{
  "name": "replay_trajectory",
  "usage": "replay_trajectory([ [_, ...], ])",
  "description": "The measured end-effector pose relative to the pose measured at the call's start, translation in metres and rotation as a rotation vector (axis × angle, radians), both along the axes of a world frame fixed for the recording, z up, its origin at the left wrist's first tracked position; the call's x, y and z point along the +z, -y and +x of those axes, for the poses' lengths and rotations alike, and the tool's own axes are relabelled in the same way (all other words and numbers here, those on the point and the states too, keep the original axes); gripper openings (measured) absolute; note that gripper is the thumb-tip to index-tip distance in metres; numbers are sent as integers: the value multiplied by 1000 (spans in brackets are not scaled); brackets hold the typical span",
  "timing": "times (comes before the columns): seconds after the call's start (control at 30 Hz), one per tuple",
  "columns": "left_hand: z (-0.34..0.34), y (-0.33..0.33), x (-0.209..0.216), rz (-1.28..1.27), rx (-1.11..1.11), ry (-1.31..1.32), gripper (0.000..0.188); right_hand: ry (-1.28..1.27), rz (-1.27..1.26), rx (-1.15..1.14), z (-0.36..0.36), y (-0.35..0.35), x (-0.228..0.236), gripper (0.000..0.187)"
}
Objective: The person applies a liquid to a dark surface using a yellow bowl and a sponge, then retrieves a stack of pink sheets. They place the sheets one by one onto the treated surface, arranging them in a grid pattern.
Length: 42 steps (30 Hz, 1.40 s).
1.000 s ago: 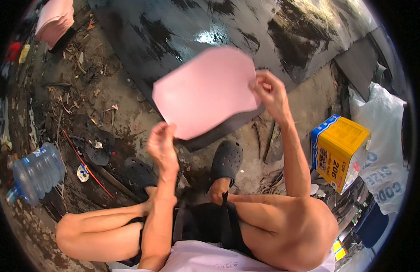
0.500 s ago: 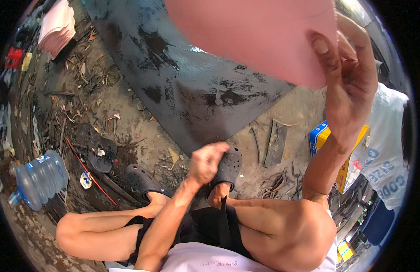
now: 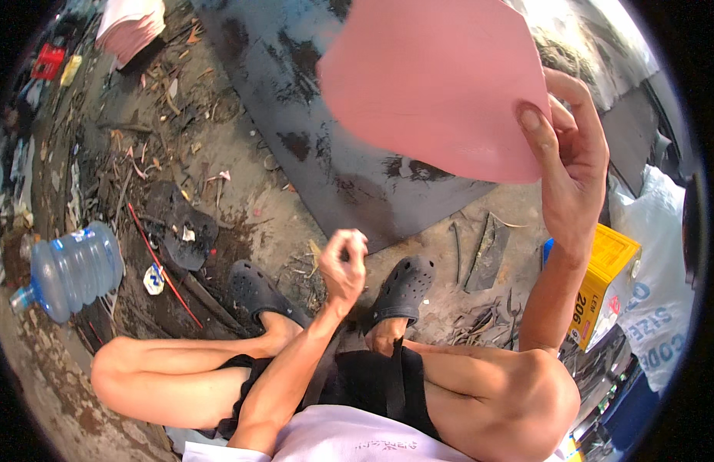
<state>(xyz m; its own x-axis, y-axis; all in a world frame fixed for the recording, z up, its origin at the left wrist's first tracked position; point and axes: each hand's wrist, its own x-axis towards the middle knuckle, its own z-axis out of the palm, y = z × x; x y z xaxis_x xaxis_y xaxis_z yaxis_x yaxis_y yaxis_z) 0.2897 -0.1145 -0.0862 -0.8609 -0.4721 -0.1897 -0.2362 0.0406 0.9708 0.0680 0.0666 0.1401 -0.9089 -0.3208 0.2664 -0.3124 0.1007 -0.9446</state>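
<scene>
In my right hand [image 3: 568,158] I hold up a thin pink sheet [image 3: 441,92] with curved edges, pinched near its lower right corner between the thumb and fingers. Below the sheet, a dark grey mat [image 3: 364,196] with black smears lies on the ground, one corner pointing toward my feet. My left hand [image 3: 343,266] is curled into a loose fist above the ground between my shoes, just short of the mat's corner. Whatever its fingers may hold is hidden.
A stack of pink sheets [image 3: 130,31] lies far left. Nearer are a clear blue water jug [image 3: 76,269], a red thin rod [image 3: 164,266] and a flattened dark scrap [image 3: 180,227]. To the right stand a yellow box [image 3: 603,277] and a white plastic sack [image 3: 653,269]. Dark clogs [image 3: 403,289] cover my feet.
The pink sheet and my right hand have come a little lower and nearer, still joined. My left hand has shifted slightly and is curled, less blurred than before. The view has tilted somewhat.
</scene>
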Motion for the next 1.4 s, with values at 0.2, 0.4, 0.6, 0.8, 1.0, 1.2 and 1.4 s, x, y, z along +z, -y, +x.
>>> replay_trajectory([
  [0.2, -63, 61, 38, 1098, 95, 68, 74, 178, -7, 179, 10, 26, -23, 31],
  [0.4, -47, 71, 44, 1189, -3, 32, 47, 309, 87, 259, 4, 17, -65, 37],
  [0.6, -41, 106, 55, 732, 183, -62, 38, 304, 381, 30, -6, -25, -119, 45],
  [0.8, -38, 94, 45, 283, 356, 70, 36, 258, 439, -63, 9, -9, -150, 42],
  [1.0, -11, 65, 5, 331, 299, 375, 36, 296, 572, -55, 6, -41, -194, 31],
  [1.2, 1, 39, -21, 277, 347, 339, 39, 383, 473, -74, 24, -65, -221, 32],
  [1.4, 6, 33, -31, 217, 409, 229, 35, 436, 458, -81, 30, -63, -229, 33],
])
